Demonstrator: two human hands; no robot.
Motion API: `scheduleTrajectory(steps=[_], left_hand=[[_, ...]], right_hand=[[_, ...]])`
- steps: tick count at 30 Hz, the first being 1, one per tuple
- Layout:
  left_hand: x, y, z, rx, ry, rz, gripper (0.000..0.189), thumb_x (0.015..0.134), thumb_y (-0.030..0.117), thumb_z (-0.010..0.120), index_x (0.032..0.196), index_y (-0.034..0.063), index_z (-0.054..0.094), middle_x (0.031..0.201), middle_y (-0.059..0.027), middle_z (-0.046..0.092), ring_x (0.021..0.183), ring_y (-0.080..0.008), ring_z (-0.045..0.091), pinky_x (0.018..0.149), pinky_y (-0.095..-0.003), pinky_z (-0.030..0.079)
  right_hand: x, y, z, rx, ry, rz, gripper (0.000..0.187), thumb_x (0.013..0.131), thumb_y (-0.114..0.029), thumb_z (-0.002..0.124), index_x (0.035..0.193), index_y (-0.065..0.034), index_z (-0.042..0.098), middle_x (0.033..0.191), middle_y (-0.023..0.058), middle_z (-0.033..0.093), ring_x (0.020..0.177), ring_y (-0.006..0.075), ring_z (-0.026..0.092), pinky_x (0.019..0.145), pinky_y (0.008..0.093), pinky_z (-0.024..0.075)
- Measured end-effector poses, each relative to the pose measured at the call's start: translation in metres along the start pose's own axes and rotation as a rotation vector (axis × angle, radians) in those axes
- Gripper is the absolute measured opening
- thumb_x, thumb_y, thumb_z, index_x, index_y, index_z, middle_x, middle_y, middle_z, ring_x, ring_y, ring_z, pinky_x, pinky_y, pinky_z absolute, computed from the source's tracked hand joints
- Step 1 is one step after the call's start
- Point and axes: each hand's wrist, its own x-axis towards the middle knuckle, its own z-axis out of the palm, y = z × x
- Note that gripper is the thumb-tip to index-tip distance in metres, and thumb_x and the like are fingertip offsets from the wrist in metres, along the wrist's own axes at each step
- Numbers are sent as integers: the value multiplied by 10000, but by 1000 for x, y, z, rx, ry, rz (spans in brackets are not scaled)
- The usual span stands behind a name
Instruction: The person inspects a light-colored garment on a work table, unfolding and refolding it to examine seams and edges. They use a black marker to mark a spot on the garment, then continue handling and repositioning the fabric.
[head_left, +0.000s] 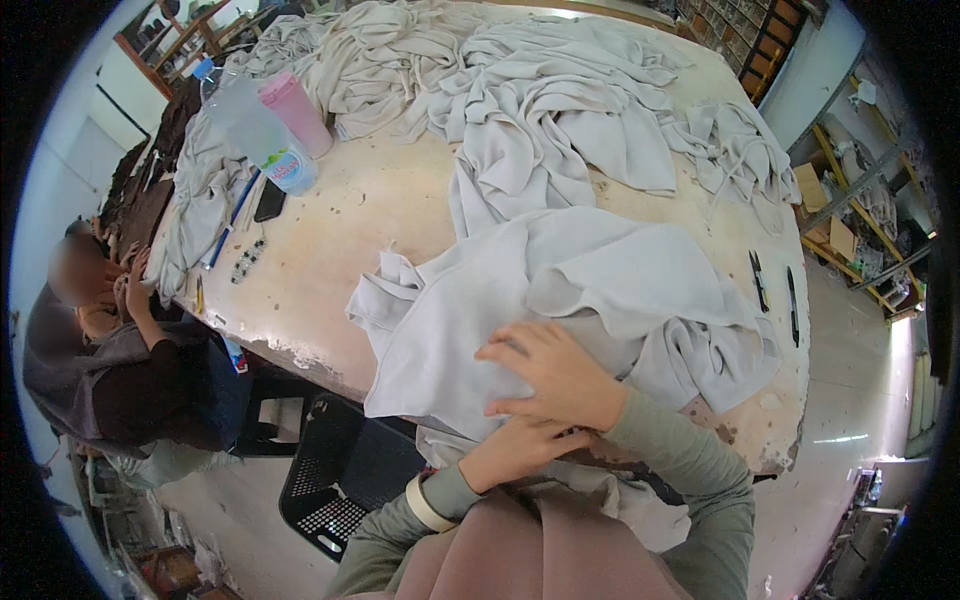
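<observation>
A light grey garment (480, 292) lies loosely folded and rumpled across the near part of the table (330, 255). Over its near part is my right hand (544, 371), fingers spread, with nothing visible in its grasp. My left hand (517, 454) is lower, at the table's near edge, crossing beneath my right wrist; its fingertips are partly hidden, so its hold cannot be told. More pale cloth (637, 510) hangs below the edge by my lap. A large heap of similar grey cloth (525, 112) covers the far side, touching the garment.
At the left stand a plastic water bottle (259, 131) and a pink tumbler (296, 112), near a black phone (270, 201). Pens (793, 306) lie by the right edge. A black perforated plastic basket (330, 480) is below the table. A co-worker (142, 375) sits at the left.
</observation>
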Motion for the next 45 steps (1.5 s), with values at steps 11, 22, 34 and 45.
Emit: scheduleTrajectory(steps=[11,22,34,45], left_hand=[[2,17,-32,356,244,35,295,791,112,652,1084,145,642,1247,-10,597,1058,-200,592,883,-348,466],[16,50,-53,176,207,121,367,682,-7,668,1027,116,687,1096,-56,673,611,-178,639,523,-269,484],[24,-14,-57,350,89,-507,429,721,32,678,1136,90,583,1157,-97,544,1160,-326,467,996,-441,338],[35,-10,-72,-67,357,-758,145,877,82,607,983,12,676,749,-63,597,722,-167,540,703,-281,416]], right_hand=[[4,71,-24,1659,962,496,293,978,-237,421,1144,-30,546,1061,94,624,1041,206,587,909,350,459],[-20,130,-84,939,716,818,460,845,-176,657,1250,-44,484,1066,112,602,956,219,596,841,351,478],[-26,126,-95,167,-118,394,272,792,-208,700,1007,-61,625,900,36,565,741,149,534,661,267,432],[-18,88,-115,-22,439,293,322,879,-238,620,1144,-56,604,1097,139,613,991,245,587,934,329,415]])
